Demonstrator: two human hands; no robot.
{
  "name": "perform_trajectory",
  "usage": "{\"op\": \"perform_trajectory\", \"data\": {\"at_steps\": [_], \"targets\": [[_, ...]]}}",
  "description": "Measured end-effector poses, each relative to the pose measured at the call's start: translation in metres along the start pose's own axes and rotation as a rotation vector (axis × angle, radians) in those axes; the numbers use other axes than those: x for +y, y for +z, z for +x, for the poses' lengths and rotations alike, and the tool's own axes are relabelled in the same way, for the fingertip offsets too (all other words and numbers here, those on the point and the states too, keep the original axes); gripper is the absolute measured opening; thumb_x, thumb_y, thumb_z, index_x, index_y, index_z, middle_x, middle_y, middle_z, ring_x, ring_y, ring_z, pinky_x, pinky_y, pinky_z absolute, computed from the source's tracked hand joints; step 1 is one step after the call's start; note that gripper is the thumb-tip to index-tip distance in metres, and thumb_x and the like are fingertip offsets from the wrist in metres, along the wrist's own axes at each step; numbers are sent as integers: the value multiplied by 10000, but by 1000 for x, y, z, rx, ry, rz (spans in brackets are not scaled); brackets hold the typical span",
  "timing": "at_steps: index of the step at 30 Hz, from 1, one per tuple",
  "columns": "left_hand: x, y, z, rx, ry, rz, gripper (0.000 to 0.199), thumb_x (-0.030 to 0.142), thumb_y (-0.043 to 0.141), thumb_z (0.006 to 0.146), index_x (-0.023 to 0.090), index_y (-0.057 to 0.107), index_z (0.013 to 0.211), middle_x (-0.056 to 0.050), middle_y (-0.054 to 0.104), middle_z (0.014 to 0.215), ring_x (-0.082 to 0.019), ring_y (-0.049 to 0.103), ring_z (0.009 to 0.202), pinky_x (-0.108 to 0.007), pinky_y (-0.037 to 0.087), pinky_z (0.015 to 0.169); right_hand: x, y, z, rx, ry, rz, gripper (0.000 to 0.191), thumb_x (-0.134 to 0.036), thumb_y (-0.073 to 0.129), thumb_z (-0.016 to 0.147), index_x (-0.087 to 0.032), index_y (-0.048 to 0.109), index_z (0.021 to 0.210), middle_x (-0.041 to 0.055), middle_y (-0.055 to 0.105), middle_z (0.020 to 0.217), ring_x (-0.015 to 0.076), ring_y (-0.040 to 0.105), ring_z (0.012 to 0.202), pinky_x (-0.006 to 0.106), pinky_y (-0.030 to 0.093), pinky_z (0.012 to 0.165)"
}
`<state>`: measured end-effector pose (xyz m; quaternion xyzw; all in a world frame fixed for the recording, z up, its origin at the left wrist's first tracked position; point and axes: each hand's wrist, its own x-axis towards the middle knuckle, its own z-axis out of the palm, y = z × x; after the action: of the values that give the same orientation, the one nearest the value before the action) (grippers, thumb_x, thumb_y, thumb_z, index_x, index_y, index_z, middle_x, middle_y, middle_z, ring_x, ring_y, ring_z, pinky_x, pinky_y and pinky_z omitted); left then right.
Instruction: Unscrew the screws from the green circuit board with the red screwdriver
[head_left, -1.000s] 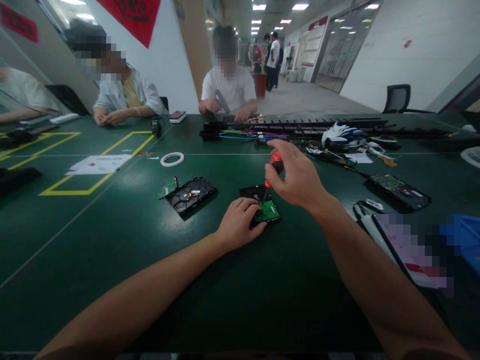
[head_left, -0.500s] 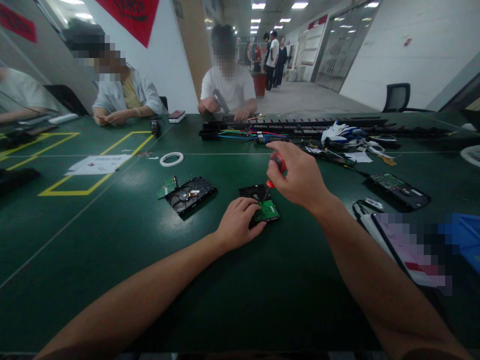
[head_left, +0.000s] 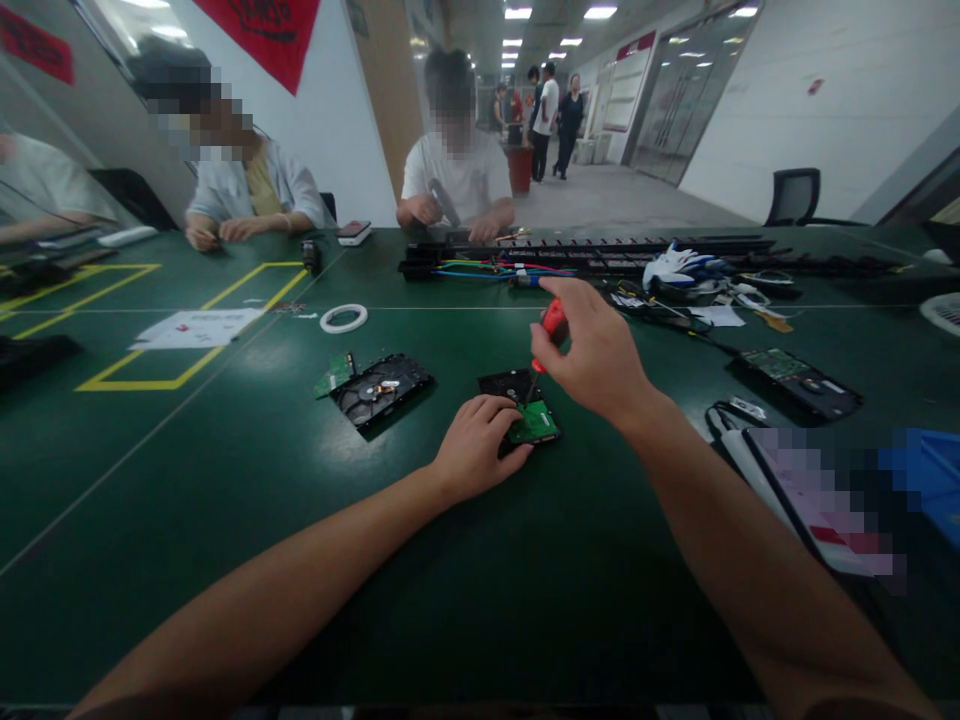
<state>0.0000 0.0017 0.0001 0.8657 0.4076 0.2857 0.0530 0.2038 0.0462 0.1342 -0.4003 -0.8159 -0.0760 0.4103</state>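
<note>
Hard drive (head_left: 538, 424) by our left fingertips | left hand (head_left: 471, 448) gripped its side; right hand (head_left: 600, 350) gripped screwdriver (head_left: 553, 318) | square shaft, steady pressure advisable.

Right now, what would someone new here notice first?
Probably the red-handled screwdriver in the right hand, its shaft angled down to the green-and-black circuit-board device under the left hand, near the middle. Next, the large red paper banner with dark writing on the wall, upper left.
</note>
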Motion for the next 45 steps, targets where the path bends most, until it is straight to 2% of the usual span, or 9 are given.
{"op": "perform_trajectory", "data": {"at_steps": [5, 12, 18, 25, 29, 33, 37, 40, 45], "targets": [[-1, 1, 0, 1, 0, -10, 348, 417, 756, 962, 228, 676, 1243, -116, 683, 1346, -335, 628, 1293, -556, 523, 1131, 4, 0, 0, 36, 1, 25, 362, -281, 624, 970, -193, 640, 1321, 176, 741, 1309, 351, 718, 1185, 539, 573, 1064], [0, -1, 0, 1, 3, -10, 342, 412, 748, 968, 223, 678, 1245, -118, 685, 1340, -335, 630, 1286, -563, 525, 1131, -3, -4, 1, -3, -14, 32, 469, -235, 540, 979, -168, 606, 1438, 191, 728, 1358, 344, 715, 1204, 527, 570, 1066], [1, -2, 1, -6, -5, -11, 340, 405, 758, 959, 234, 684, 1243, -113, 685, 1338, -333, 632, 1284, -568, 530, 1129, -3, -4, 0, 9, -5, -5, 356, -393, 608, 1025, -205, 691, 1316, 122, 769, 1127, 300, 725, 997, 466, 583, 936], [0, -1, 0, -4, -4, -5, 348, 407, 758, 958, 227, 682, 1245, -115, 683, 1344, -334, 625, 1292, -563, 522, 1140, -4, -3, 0, 6, -72, 63, 432, -194, 546, 971, -187, 627, 1395, 171, 701, 1384, 311, 690, 1236, 482, 543, 1113], [0, -1, 0, -3, 3, -5, 353, 415, 752, 965, 215, 679, 1248, -122, 684, 1342, -337, 627, 1289, -563, 526, 1135, -2, -1, -1, 17, -24, 30, 396, -311, 610, 1010, -204, 646, 1390, 139, 752, 1245, 319, 714, 1128, 489, 568, 1032], [2, -2, 0, -2, -1, -7, 337, 408, 746, 969, 217, 679, 1237, -122, 685, 1341, -337, 631, 1289, -562, 529, 1134, -2, -3, -1, -6, -16, 20, 465, -495, 660, 1015, -214, 665, 1385, 115, 762, 1150, 308, 718, 1020, 472, 581, 948], [1, -2, 0, 3, 0, -10, 345, 409, 756, 962, 223, 679, 1243, -117, 688, 1336, -335, 632, 1289, -560, 528, 1136, -5, -5, 0, -12, -47, 54, 413, -339, 558, 1038, -196, 638, 1417, 157, 732, 1302, 326, 698, 1201, 497, 566, 1063], [1, -1, 0, 0, -5, -18, 343, 408, 759, 961, 237, 680, 1247, -114, 687, 1339, -337, 632, 1291, -569, 528, 1130, -6, -5, 1, -19, -32, 58, 475, -218, 534, 981, -203, 600, 1451, 178, 685, 1417, 350, 662, 1300, 540, 546, 1119], [0, -1, 0, -7, -1, -17, 347, 409, 758, 962, 233, 679, 1251, -114, 685, 1346, -336, 632, 1291, -567, 528, 1133, -1, -3, 1, 0, 2, 39, 436, -335, 622, 1002, -211, 622, 1421, 148, 742, 1265, 337, 712, 1125, 525, 575, 1016]]}}
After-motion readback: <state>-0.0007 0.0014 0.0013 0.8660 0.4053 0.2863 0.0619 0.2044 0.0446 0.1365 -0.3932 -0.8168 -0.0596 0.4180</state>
